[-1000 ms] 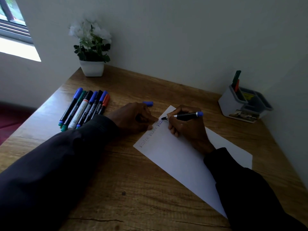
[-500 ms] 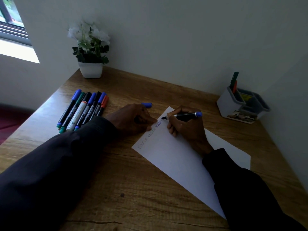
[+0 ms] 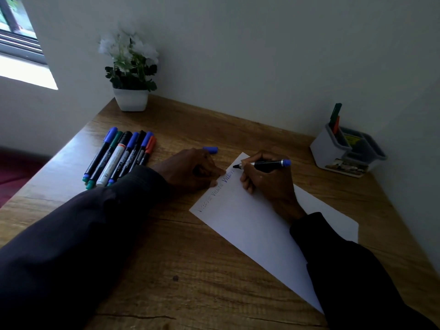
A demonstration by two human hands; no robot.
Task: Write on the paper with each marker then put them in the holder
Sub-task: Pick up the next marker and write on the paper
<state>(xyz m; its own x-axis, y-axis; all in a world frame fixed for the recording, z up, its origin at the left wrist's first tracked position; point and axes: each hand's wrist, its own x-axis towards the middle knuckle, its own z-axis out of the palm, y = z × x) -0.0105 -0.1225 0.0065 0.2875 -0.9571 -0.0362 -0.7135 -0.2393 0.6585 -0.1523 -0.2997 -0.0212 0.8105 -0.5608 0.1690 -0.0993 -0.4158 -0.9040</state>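
From the head camera, the right hand (image 3: 269, 184) gripped a black marker with a blue end (image 3: 264, 163), fingers and thumb curled round its barrel. The marker lay nearly level, its uncapped dark tip pointing left and meeting the far corner of the paper (image 3: 250, 225). The heel of that hand rested on the sheet. A line of handwriting (image 3: 214, 190) ran along the paper's near-left edge up to the tip; the words were too small to read.

The left hand (image 3: 192, 172) rested on the desk (image 3: 190, 270) just left of the sheet, fingers loosely curled and holding nothing, its fingertips touching the paper's edge beside the writing. A loose blue cap (image 3: 210, 149) lay on the desk just beyond that hand.

A row of seven capped markers (image 3: 121, 158) lay side by side, touching, at the left of the desk, well apart from the holder (image 3: 333, 153). The holder, white with grey compartments, stood at the far right near the wall, and two markers (image 3: 335, 117), one green and one orange, stood in its left compartment. A white potted plant (image 3: 131, 99) sat at the far left corner, below a window (image 3: 19, 44).
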